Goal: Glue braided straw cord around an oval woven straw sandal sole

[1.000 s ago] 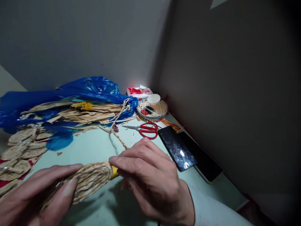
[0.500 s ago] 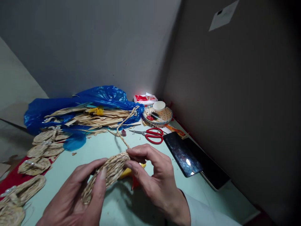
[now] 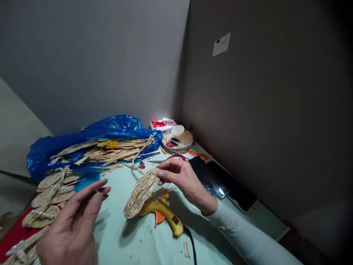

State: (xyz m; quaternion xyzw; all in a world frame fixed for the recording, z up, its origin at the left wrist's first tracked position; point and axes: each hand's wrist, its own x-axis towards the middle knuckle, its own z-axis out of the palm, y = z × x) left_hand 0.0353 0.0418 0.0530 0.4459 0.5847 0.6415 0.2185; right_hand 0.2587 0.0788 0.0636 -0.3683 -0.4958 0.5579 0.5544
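Observation:
My right hand [image 3: 184, 182] pinches the upper end of an oval braided straw sole [image 3: 143, 193], its fingertips closed on the rim. The sole hangs tilted above the table, its ridged coils facing me. From its top a twisted straw cord [image 3: 138, 160] runs up toward the blue bag. My left hand [image 3: 74, 221] is apart from the sole, to its left, fingers curved and parted with nothing between them. Behind and below the sole lies a yellow glue gun [image 3: 162, 209] with an orange trigger; its nozzle end is partly hidden.
Small straw slippers [image 3: 45, 200] line the left edge. A blue plastic bag [image 3: 118, 125] with straw strips [image 3: 124, 151] lies at the back. Scissors [image 3: 176, 156], a round basket [image 3: 186, 141], tissues [image 3: 162, 124] and two dark devices [image 3: 234, 187] stand right of centre.
My left hand has let go of the sole and drawn away left. The right hand alone keeps hold of it, and more of the glue gun shows. The view has shifted.

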